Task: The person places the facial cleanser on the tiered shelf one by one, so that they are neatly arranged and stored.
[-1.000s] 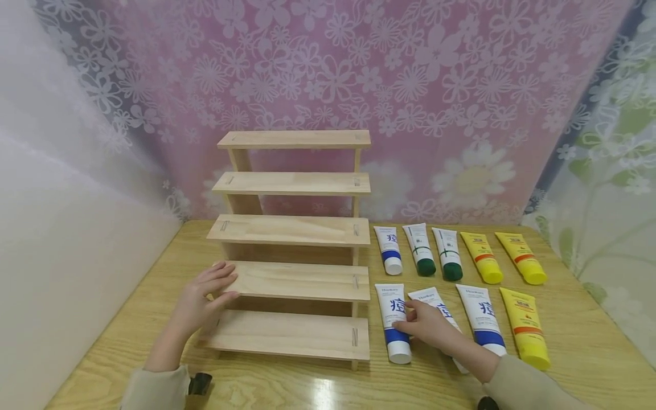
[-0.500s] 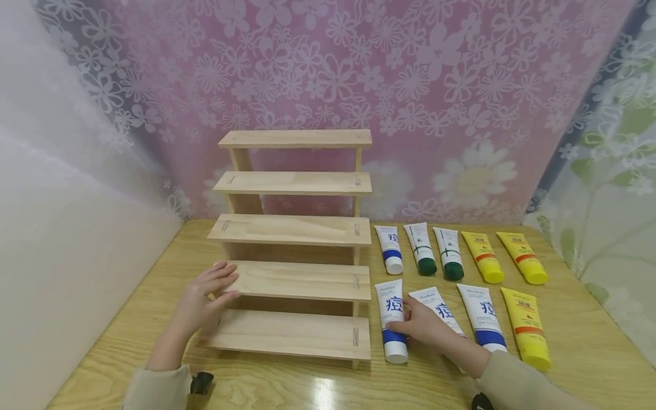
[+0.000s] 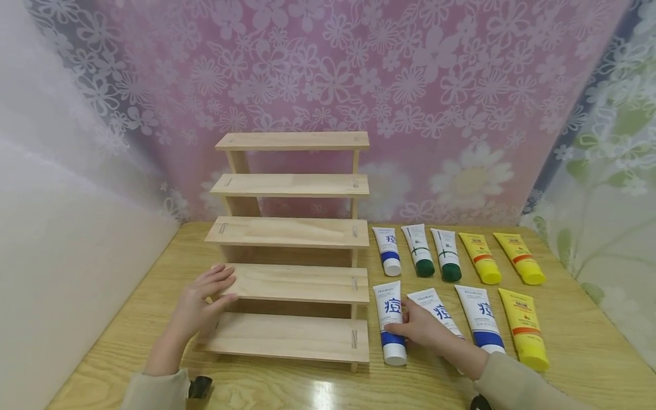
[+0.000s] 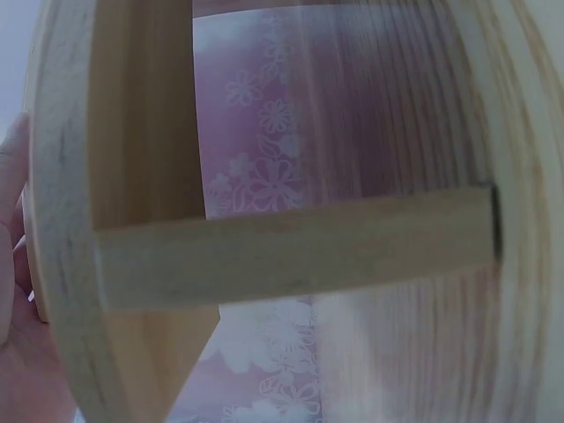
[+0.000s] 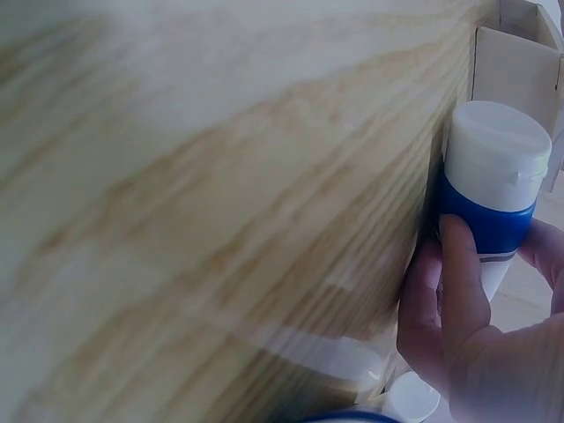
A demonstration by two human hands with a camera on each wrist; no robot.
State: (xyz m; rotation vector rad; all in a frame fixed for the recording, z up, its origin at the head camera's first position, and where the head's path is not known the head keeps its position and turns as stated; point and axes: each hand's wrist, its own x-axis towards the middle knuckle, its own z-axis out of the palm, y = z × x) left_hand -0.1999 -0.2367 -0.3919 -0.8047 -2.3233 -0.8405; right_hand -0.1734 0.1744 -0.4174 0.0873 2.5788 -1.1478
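Note:
A white squeeze tube (image 3: 392,324) with a blue band and white cap is pinched between the thumb and fingers of my right hand (image 3: 422,324). In the right wrist view its cap (image 5: 498,132) points up, thumb and fingers around the blue band. My left hand (image 3: 197,302) rests on the left end of the second-lowest step of a pale wooden tiered rack (image 3: 297,282), fingers on the board and thumb near its front edge. In the left wrist view, that hand (image 4: 26,344) shows only at the left edge, partly behind a rack board (image 4: 66,194).
Two more large white-and-blue tubes (image 3: 479,319) and a yellow tube (image 3: 523,327) lie in the front row; my right forearm partly covers one. Behind lie a smaller blue-banded tube (image 3: 388,250), green-capped tubes (image 3: 417,250) and yellow tubes (image 3: 480,256). A flowered curtain (image 3: 328,85) hangs behind the rack.
My right hand has tightened on the white-and-blue tube and shifted it slightly left, turning it a little. The left hand stays in the same place on the rack.

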